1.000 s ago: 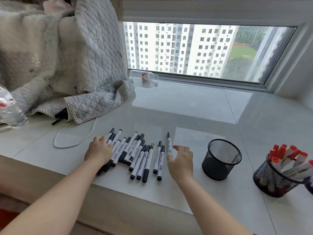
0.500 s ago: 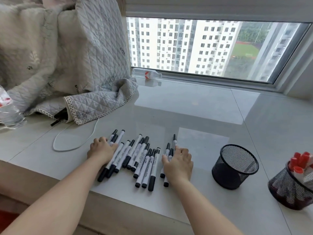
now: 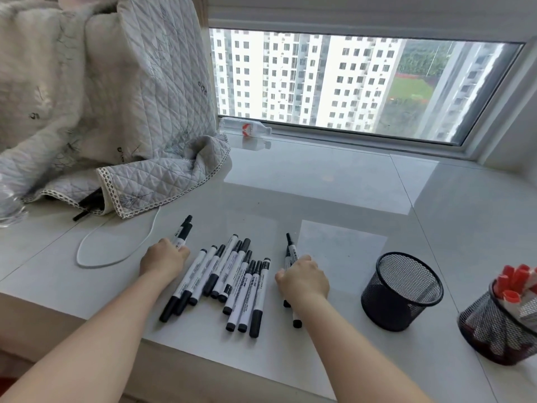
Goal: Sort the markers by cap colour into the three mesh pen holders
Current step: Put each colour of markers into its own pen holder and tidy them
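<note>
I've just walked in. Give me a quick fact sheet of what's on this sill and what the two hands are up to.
Surface: glossy white sill under a window
Loose markers: black-capped markers lying in a bunch
Left hand: fingers curled on markers at the bunch's left edge
Right hand: gripping a couple of markers at its right edge
Empty holder: black mesh, nothing visible inside
Red holder: mesh, holds red-capped markers
Also there: quilted blanket, white cable, lying bottle

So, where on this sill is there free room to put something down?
Free: the bare patch between the right hand and the empty mesh holder, and the wide stretch from the black markers back to the window. Crowded: between both hands, and at far left near the white cable and quilt. The holder with red markers fills the right edge.
</note>
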